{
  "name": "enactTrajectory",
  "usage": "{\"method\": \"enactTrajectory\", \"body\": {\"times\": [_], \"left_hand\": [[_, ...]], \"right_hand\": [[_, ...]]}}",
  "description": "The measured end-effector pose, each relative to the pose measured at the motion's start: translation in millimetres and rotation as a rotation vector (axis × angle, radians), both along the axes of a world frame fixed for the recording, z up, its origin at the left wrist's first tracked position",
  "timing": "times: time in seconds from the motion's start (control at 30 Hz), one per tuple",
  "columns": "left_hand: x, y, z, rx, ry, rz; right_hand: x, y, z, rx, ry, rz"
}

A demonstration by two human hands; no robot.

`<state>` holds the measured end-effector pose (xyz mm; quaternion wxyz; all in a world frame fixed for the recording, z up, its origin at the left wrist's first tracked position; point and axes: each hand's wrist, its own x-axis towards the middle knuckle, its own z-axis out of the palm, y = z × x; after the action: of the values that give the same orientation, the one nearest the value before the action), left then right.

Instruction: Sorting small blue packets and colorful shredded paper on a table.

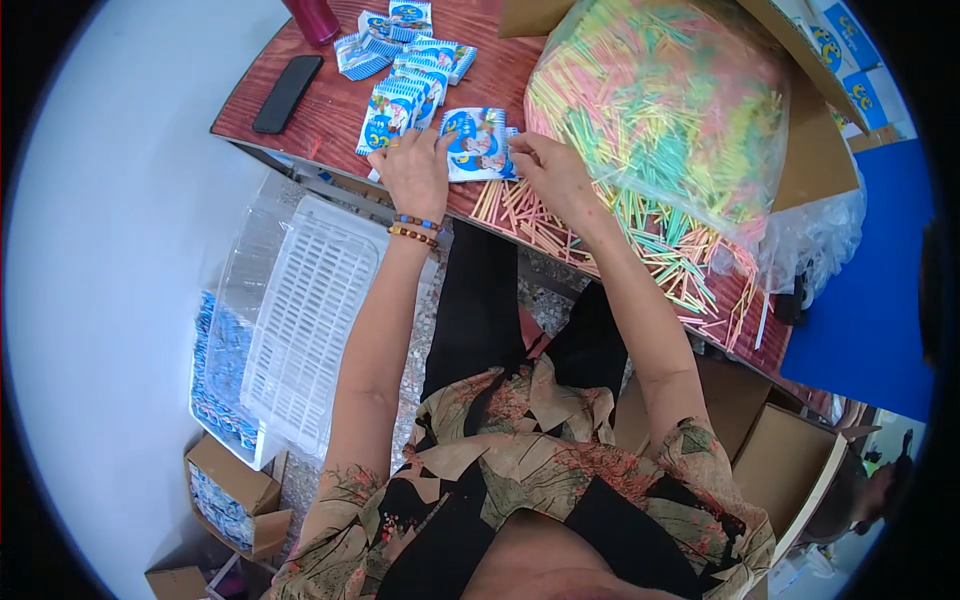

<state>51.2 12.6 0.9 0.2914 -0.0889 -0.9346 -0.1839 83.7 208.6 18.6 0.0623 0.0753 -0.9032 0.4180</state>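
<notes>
My left hand (415, 172) and my right hand (550, 170) both grip a small blue and white printed packet (476, 143) lying at the near edge of a reddish wooden table (330, 105). The left hand pins its left side, and the right hand pinches its right edge. Beaded bracelets (413, 230) circle my left wrist. Loose thin coloured sticks (520, 212) lie on the table just under my right hand. Several more blue packets (408, 75) sit in a row beyond my left hand.
A big clear bag of coloured sticks (665, 100) rests in an open cardboard box (815, 150) at the right. A black phone (287, 92) and a dark red bottle (313, 18) lie at the table's left. A white slatted plastic crate (305, 320) stands on the floor, with cardboard boxes (235, 500) below.
</notes>
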Motion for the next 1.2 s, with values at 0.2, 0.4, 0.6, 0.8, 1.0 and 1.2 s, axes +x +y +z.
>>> {"method": "enactTrajectory", "body": {"times": [0.2, 0.4, 0.6, 0.8, 1.0, 1.2], "left_hand": [[2.3, -2.3, 10.1, 0.165, 0.381, -0.11], [57.2, 8.6, 37.6, 1.368, -0.523, -0.515], [105.0, 18.4, 22.3, 1.71, -0.774, -0.585], [133.7, 34.3, 3.4, 1.66, -0.799, -0.519], [150.5, 44.8, 5.3, 1.784, -0.867, -0.483], [151.8, 52.7, -2.9, 1.675, -0.805, -0.456]], "right_hand": [[1.6, 4.2, -1.9, -0.22, 0.06, -0.013], [24.0, 9.1, 28.4, -0.728, -0.226, 0.12], [75.4, 23.5, 25.1, -0.728, -0.331, 0.071], [119.1, 25.9, 4.0, -0.81, -0.391, 0.008], [131.6, 29.0, -8.6, -0.903, -0.362, -0.064], [136.3, 34.7, -14.9, -0.906, -0.351, -0.068]]}}
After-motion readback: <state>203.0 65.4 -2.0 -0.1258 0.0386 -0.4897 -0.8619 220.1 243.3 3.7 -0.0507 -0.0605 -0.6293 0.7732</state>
